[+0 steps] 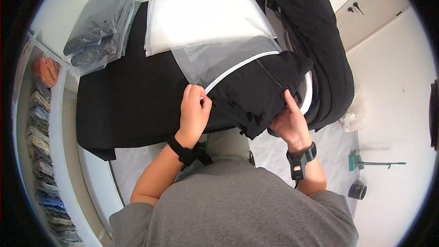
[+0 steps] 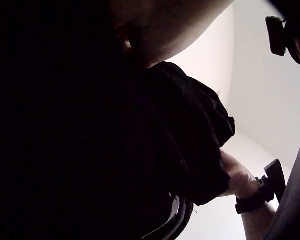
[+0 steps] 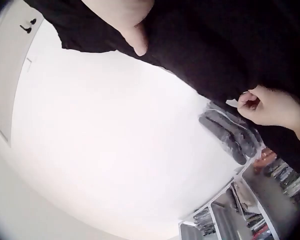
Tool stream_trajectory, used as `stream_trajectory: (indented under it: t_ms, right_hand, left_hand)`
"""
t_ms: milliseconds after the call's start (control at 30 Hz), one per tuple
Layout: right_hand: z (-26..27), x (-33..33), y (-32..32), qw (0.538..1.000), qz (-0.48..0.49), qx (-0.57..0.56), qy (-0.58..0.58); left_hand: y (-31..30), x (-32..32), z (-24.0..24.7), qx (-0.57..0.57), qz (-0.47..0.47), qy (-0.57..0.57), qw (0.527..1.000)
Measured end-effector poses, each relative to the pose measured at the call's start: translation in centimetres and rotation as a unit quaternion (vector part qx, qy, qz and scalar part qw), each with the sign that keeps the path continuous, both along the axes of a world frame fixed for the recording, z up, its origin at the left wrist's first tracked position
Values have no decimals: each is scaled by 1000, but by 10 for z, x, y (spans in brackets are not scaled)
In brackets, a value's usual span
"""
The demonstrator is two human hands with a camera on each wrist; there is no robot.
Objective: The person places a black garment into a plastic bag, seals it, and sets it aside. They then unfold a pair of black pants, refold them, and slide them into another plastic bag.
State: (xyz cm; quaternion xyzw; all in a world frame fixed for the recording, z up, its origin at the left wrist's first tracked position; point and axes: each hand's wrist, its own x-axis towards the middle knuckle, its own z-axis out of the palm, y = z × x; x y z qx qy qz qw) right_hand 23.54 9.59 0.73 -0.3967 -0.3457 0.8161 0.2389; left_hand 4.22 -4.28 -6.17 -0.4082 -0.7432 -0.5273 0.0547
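Note:
A folded black garment point(image 1: 254, 93) with a thin grey line along it lies at the mouth of a see-through plastic bag point(image 1: 206, 59). The bag's white edge strip runs across the garment's far side, and another white strip shows to its right. My left hand point(image 1: 194, 112) pinches the near left end of that strip; in the right wrist view the left hand point(image 3: 277, 110) has its fingertips curled there. At the garment's right side, my right hand point(image 1: 292, 126) holds it with the thumb on top, the other fingers hidden beneath. The left wrist view is mostly dark cloth point(image 2: 185, 135).
A stack of white translucent bags point(image 1: 201, 18) lies at the back of the black-covered table point(image 1: 119, 105). Bagged grey clothes point(image 1: 103, 23) are at the back left, a heap of black clothes point(image 1: 320, 50) on the right. A shelf point(image 1: 59, 105) with packed garments stands left.

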Motion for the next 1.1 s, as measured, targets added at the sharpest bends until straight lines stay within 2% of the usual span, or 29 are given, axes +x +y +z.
stream_trajectory:
  t_ms: [67, 167, 233, 333, 467, 533, 633, 767, 833, 867, 900, 1000, 1067, 1100]
  right_hand:
    - [0, -10, -2, 993, 24, -83, 83]
    - [-14, -19, 2, 990, 9, -104, 96]
    - [-42, -24, 13, 988, -3, -118, 95]
    - [-56, -29, 23, 968, -28, -180, 170]
    - [-53, -42, 26, 958, -4, -188, 216]
    - [-54, -44, 29, 926, 14, -219, 306]
    - [-50, -47, 30, 921, 8, -241, 307]
    - [-46, -57, 26, 903, 0, -265, 337]
    - [-54, -67, 21, 912, 6, -206, 354]
    - [-57, -77, 18, 928, -26, -198, 315]
    - [-59, -71, 11, 930, 3, -196, 312]
    - [-70, -74, 17, 936, 5, -217, 278]
    - [-66, -73, 22, 976, 79, -126, 160]
    - [-64, -71, 25, 975, 74, -125, 167]
  left_hand:
    - [1, -1, 0, 25, -17, -7, 1000]
    - [1, -4, 0, 13, -28, 10, 999]
    - [-1, -1, 2, 7, -31, -3, 999]
    - [0, 3, 4, 10, -36, -3, 999]
    - [1, -2, 4, 31, -24, 41, 998]
    - [2, -8, 7, 42, -12, 72, 996]
    - [3, -14, 15, 26, -4, 86, 996]
    - [10, -5, 21, 36, -30, 49, 998]
    - [10, 9, 25, 42, -78, 44, 995]
    - [10, 14, 29, 60, -95, 52, 992]
    - [9, 15, 27, 60, -98, 51, 992]
    - [0, 8, 14, 6, -32, 9, 999]
    - [-11, 9, 4, -25, -2, 22, 999]
    - [-16, 11, 3, -35, 7, 30, 999]
